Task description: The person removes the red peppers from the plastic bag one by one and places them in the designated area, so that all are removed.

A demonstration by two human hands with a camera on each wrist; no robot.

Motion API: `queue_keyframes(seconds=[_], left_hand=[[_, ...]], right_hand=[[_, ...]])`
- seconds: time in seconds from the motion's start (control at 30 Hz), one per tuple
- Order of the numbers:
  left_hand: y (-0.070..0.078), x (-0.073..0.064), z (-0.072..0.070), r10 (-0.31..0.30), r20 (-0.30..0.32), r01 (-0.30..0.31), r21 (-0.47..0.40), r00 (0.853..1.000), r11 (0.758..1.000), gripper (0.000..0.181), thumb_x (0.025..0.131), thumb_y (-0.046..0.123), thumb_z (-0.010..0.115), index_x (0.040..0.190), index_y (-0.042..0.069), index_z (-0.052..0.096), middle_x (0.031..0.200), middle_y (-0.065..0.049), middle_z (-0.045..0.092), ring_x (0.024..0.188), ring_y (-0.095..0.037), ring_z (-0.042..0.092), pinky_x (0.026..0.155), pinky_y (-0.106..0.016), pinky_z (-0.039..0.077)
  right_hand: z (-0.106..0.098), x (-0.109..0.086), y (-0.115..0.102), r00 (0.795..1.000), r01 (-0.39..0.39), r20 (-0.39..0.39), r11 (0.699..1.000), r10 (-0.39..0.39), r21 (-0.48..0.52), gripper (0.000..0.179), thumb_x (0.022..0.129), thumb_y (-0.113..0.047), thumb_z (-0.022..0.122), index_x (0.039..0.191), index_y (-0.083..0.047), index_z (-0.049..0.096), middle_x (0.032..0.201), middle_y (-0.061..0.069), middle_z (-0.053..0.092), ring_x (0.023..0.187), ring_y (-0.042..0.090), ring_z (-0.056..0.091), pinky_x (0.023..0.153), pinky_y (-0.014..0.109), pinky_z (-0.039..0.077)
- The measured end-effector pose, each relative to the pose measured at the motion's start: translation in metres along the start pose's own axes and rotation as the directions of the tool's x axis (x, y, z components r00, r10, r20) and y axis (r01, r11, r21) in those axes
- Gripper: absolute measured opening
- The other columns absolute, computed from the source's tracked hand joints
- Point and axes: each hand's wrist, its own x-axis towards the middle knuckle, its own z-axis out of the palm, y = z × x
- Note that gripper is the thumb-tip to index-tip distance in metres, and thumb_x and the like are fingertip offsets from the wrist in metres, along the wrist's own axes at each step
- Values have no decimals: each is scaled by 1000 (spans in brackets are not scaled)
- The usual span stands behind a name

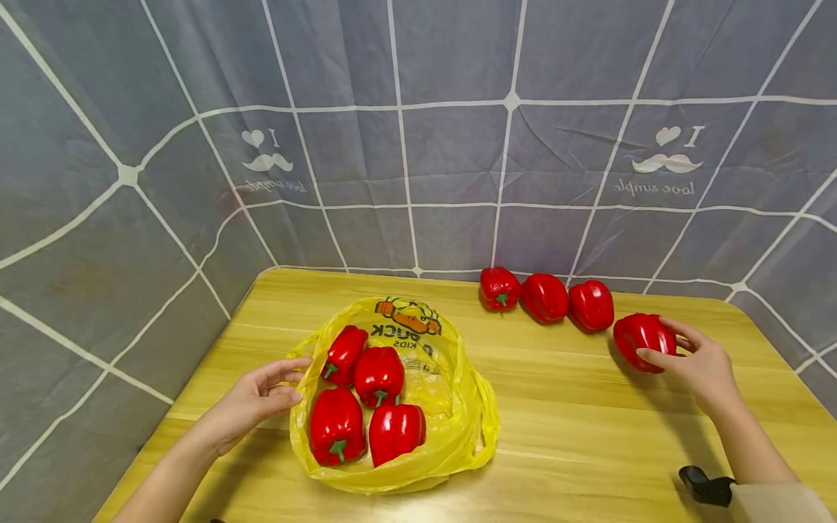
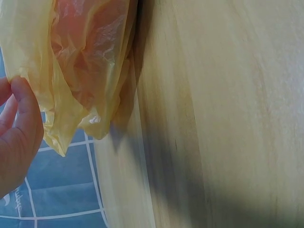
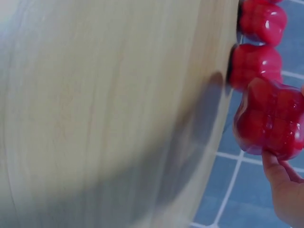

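1. A red pepper (image 1: 633, 343) is sitting in the grasp of the right hand (image 1: 705, 367), well to the right of the yellow bag (image 1: 467, 414). The thumb and fingers are gripping it from its right side; whether it is touching the table (image 1: 556, 421), I cannot tell.
2. Three peppers (image 1: 545, 298) are lying in a row between that pepper and the bag, farther back than the bag's middle. The one nearest the bag is showing a green stem.
3. The bag is standing open, its mouth facing up, with crumpled sides and a duck picture (image 1: 408, 317) and dark lettering showing on its far inner wall.
4. Four peppers (image 1: 379, 374) are resting inside the bag, mostly toward its left side, their green stems showing.
5. The left hand (image 1: 258, 398) is pinching the bag's left edge between thumb and finger, as the left wrist view is showing.
6. A black object (image 1: 705, 485) is lying to the bag's right, beside a pale sleeve (image 1: 778, 503).
7. A grey cloth (image 1: 451, 160) with white lines is hanging behind the bag.
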Motion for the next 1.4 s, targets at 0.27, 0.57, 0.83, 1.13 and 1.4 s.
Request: queue_keyframes(seconds=[0.27, 0.57, 0.83, 1.13, 1.4], left_hand=[[-2, -3, 1, -16, -4, 16, 9, 1000, 1000, 48, 90, 6, 58, 135, -2, 42, 113, -10, 49, 94, -11, 57, 79, -25, 50], [0, -5, 1, -21, -7, 21, 12, 1000, 1000, 47, 90, 6, 58, 135, 1, 44, 114, -11, 48, 94, -12, 56, 78, -25, 51], [2, -4, 1, -4, -8, 4, 12, 1000, 1000, 47, 90, 6, 58, 134, 0, 44, 113, -10, 49, 95, -12, 57, 78, -25, 51], [2, 0, 0, 23, 13, -23, -2, 1000, 1000, 46, 90, 5, 57, 134, 1, 44, 112, -7, 51, 95, -12, 58, 79, -25, 51], [3, 1, 3, -21, -11, 21, 15, 1000, 1000, 49, 90, 8, 59, 134, -2, 42, 114, -10, 49, 94, -12, 57, 78, -26, 51]], right_hand=[[4, 8, 14, 999, -46, -10, 999, 46, -5, 74, 83, -31, 70, 140, 1, 35, 130, 38, 37, 111, 48, 39, 56, 9, 41], [7, 20, 15, 998, -64, -8, 998, 64, -19, 74, 84, -30, 69, 141, 1, 32, 132, 39, 34, 115, 51, 36, 57, 10, 39], [10, 35, 14, 999, 23, -29, 994, -27, -106, 69, 85, -26, 68, 139, 4, 36, 127, 39, 39, 110, 52, 40, 57, 10, 37], [14, 54, 14, 994, 62, -78, 994, -70, -95, 66, 85, -20, 67, 138, 3, 36, 130, 38, 39, 111, 53, 41, 57, 7, 33], [18, 64, 13, 989, 117, -68, 982, -128, -145, 62, 85, -14, 66, 136, 7, 37, 125, 39, 41, 105, 53, 43, 75, 42, 50]])
